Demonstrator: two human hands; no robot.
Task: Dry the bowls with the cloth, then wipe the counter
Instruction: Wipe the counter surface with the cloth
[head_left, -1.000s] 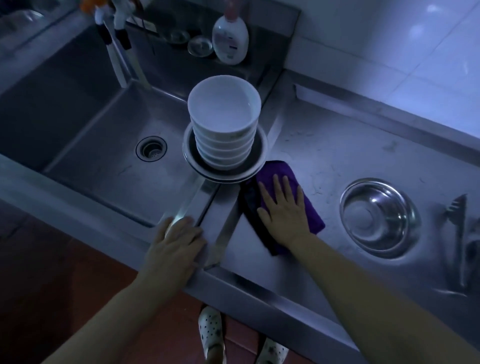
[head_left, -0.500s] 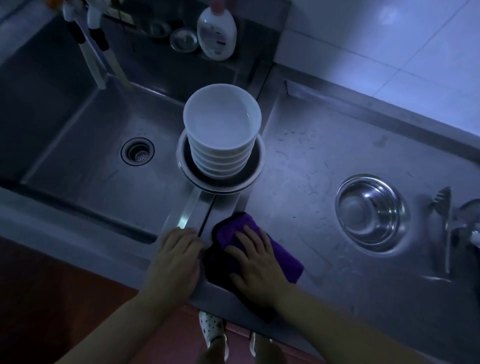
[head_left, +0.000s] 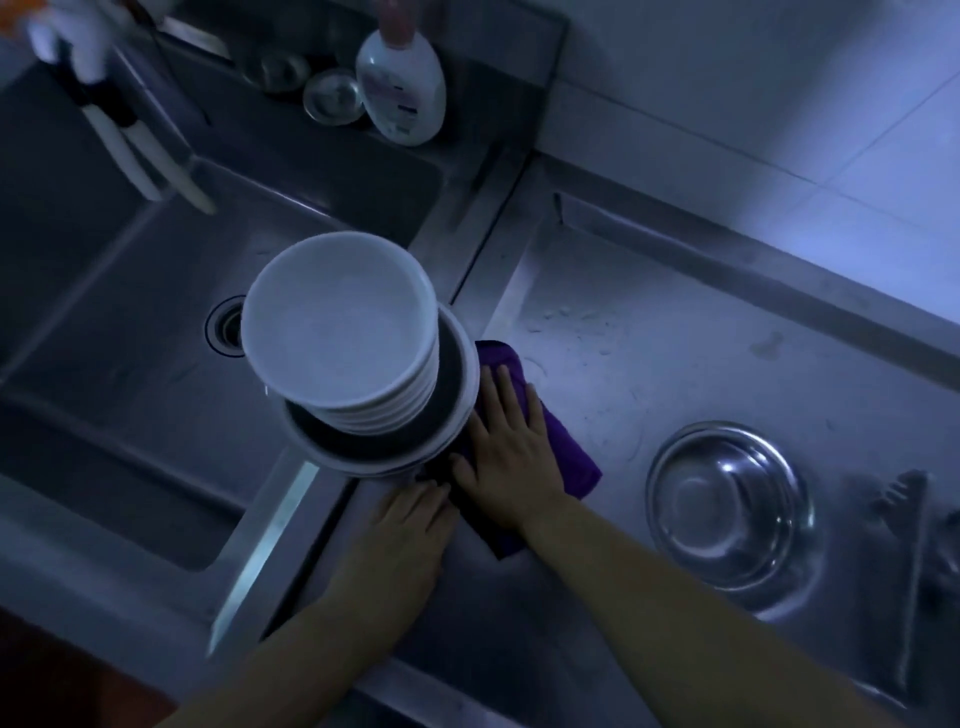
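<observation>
Since half a second ago, the right hand (head_left: 511, 449) has pushed the purple cloth (head_left: 563, 457) away, up beside the stacked bowls (head_left: 340, 332). Its fingers lie flat on the cloth. Left hand (head_left: 402, 540) rests flat on the table (head_left: 675, 364)

A single head-worn wide-angle camera supplies the only view. It looks forward and steeply down from above the front edge of a steel counter (head_left: 727, 364). Both forearms enter from the bottom edge of the frame. The sink basin (head_left: 130, 364) fills the left half and the tiled wall (head_left: 779, 104) the upper right corner. The view is close: the stack of white bowls (head_left: 340, 327) rises toward the lens at centre frame. Straight edges bow near the borders, consistent with the wide lens. No second view is present, so no region is shared.
</observation>
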